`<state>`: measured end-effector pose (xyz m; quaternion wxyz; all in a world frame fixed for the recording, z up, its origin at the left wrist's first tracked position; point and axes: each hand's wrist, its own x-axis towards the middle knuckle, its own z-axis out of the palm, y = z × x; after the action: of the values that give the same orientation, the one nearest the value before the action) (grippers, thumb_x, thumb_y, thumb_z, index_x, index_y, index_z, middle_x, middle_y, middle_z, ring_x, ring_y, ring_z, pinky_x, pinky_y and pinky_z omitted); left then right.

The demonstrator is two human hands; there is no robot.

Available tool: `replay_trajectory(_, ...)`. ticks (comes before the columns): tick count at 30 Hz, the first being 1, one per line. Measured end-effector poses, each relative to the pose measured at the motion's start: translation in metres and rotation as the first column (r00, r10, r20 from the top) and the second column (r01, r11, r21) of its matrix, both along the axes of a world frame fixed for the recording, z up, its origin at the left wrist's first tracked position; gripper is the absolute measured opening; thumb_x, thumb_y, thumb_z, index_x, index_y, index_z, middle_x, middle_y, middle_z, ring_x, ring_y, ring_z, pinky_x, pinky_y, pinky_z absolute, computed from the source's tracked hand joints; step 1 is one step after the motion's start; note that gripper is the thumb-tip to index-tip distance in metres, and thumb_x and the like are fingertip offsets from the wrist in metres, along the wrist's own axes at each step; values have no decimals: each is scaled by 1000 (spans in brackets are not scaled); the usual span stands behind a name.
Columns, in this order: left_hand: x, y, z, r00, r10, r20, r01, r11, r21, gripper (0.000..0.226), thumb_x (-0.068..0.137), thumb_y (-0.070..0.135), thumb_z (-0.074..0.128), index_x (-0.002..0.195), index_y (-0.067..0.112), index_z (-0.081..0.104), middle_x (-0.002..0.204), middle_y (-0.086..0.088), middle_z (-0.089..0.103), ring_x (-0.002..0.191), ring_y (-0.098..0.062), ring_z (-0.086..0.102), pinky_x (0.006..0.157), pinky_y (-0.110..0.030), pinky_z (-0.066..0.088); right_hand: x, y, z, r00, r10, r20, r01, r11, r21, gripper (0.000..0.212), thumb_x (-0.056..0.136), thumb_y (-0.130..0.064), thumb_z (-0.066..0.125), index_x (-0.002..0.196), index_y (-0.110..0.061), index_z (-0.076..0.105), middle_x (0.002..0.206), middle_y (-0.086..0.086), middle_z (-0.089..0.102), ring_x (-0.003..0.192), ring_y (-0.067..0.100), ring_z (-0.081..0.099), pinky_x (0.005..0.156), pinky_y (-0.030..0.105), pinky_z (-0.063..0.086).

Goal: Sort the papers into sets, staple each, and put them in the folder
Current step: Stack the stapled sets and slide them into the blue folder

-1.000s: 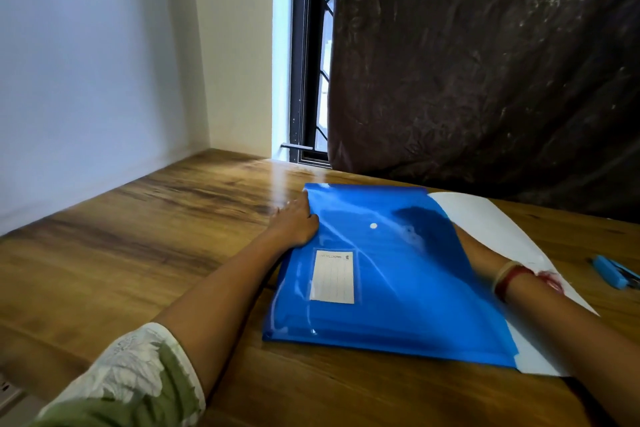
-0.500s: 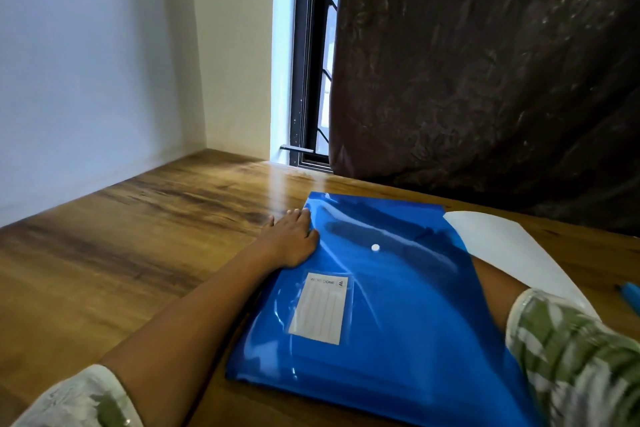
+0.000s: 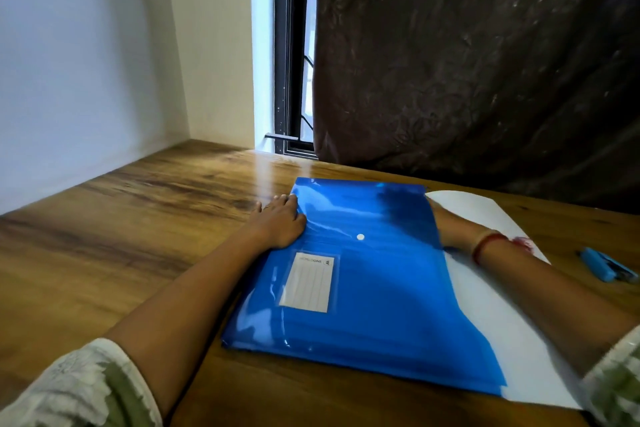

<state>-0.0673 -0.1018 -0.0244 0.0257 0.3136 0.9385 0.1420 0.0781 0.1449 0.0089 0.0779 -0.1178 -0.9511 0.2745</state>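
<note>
On the table (image 3: 138, 236) just ahead of me lies the blue folder (image 3: 374, 305), flat, with its label pocket (image 3: 308, 283) and white snap (image 3: 360, 237) facing up. My left grip (image 3: 280, 222) is released: the fingers lie straight and press on the folder's far left corner. My right grip (image 3: 448, 224) disappears behind the folder's right edge, so I cannot tell whether it is clenched or holding anything. White paper (image 3: 485, 295) sticks out from beneath the folder on that side.

I judge the folder to be thin glossy plastic — light, bendy, and slippery under a flat palm. Lifted by one corner it would likely sag, so I would take it by two opposite edges. The paper is lighter and would crease easily — better slid than pinched.

By count there is one folder and one blue stapler (image 3: 606, 265), which sits to the right, apart from the paper's edge. The paper reads as one white sheet, though it may be several stacked.
</note>
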Motion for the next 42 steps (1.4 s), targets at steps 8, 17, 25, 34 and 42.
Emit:
replay_trajectory(8,15,-4,14,998,13,55,-17,998,63,34,99,33,32,121,9,42,138,-15,45,126,-31,43,110,-53,23,76,15,-13,944,-329,-3,325,934,-148,56,98,-54,34,146,-25,38,154,0,33,138,22,35,115,39,26)
replay_trajectory(17,32,-3,23,990,25,138,-50,982,182,61,98,43,43,148,12,27,152,-12,32,137,-31,35,112,-40,25,58,-43,-13,975,-222,-17,166,777,-607,77,90,-64,44,154,-33,14,159,-8,16,145,19,22,116,37,21)
replay_trajectory(25,35,-1,23,990,23,139,-48,983,180,71,93,50,51,148,13,27,154,-11,29,139,-30,31,116,-42,20,59,-36,5,904,-428,3,237,494,-837,62,92,-19,65,145,-21,34,143,13,46,121,27,54,91,32,48)
replay_trajectory(34,38,1,23,990,20,138,-47,979,198,69,93,50,51,147,12,29,152,-11,33,138,-30,33,116,-45,21,51,-32,7,793,-608,47,208,197,-958,36,92,2,57,126,-6,52,124,16,58,91,22,64,76,30,56)
replay_trajectory(42,36,2,23,992,22,124,-45,982,182,72,93,51,49,149,13,25,152,-11,32,138,-30,32,114,-44,20,52,-35,11,816,-572,80,204,156,-967,36,96,-6,53,130,-11,46,108,14,63,90,22,66,77,31,57)
